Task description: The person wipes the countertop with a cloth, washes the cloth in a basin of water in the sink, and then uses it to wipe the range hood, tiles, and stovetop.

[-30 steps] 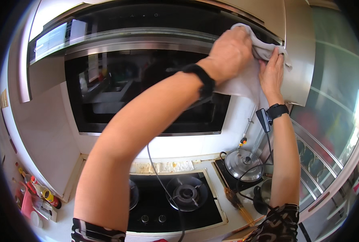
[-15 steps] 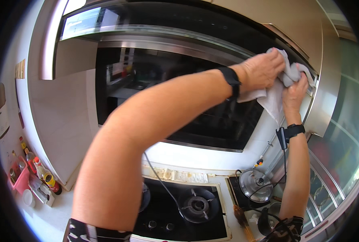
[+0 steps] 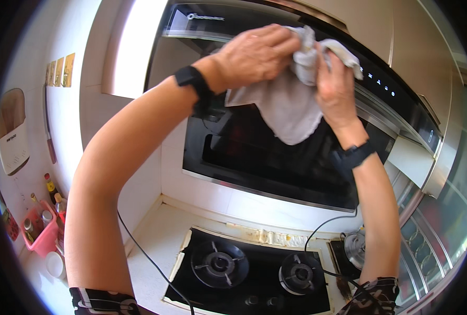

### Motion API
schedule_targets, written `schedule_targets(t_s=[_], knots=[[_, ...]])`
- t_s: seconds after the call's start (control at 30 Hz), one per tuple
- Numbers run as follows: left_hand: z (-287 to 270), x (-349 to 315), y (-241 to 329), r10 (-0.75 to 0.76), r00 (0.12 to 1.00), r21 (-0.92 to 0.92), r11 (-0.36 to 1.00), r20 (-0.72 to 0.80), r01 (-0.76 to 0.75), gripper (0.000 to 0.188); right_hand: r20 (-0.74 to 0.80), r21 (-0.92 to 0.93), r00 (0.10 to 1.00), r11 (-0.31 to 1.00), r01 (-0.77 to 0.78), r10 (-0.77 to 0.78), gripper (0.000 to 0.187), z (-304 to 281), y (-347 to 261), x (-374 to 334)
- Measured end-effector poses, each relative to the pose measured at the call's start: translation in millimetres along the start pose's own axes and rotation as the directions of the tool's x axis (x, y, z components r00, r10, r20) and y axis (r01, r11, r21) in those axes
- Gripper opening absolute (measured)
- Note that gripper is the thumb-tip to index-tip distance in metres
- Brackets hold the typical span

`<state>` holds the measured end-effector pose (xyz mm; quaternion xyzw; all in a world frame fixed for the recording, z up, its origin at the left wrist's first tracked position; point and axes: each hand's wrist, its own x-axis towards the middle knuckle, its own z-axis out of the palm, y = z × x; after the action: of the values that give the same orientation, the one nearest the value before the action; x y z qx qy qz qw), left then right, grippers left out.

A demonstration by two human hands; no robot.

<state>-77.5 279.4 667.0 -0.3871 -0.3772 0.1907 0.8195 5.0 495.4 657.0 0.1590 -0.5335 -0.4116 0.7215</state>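
Observation:
A pale grey cloth (image 3: 291, 110) is bunched at its top, and its lower part hangs down in front of the black range hood (image 3: 275, 163). My left hand (image 3: 259, 55) grips the cloth's bunched left side, with the fingers curled into it. The right hand (image 3: 337, 89) has its fingers closed on the cloth's right side, close to the row of lit symbols on the hood's upper front strip. Both hands are raised against that glossy strip, and the cloth hides part of it. Each wrist wears a black band with a cable.
Below the hood sits a black gas hob (image 3: 259, 278) with two burners. A lidded metal pot (image 3: 355, 249) stands to its right, partly behind my right forearm. At the left are a pink basket (image 3: 42, 236) of bottles, a white bowl (image 3: 56, 265) and a wall-mounted knife holder (image 3: 13, 147).
Both hands have moved left along the hood's upper strip with the cloth, away from its right end. The view has shifted as well, and more of the hob shows.

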Motion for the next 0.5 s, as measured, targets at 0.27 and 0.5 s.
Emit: schedule_targets(t_s=[0.27, 0.5], knots=[[-41.4, -127.5, -76.4, -0.275, 0.937, 0.116, 0.96, 0.214, 0.255, 0.029, -0.221, 0.121, 0.975, 0.992, 0.035, -0.007, 0.024, 57.5, -132.0, 126.4], [-53.4, -122.6, -69.8, -0.48, 0.8, 0.313, 0.87, 0.36, 0.381, 0.032, -0.338, 0.282, 0.94, 0.958, 0.048, 0.052, 0.024, 75.4, -156.1, 158.0]])
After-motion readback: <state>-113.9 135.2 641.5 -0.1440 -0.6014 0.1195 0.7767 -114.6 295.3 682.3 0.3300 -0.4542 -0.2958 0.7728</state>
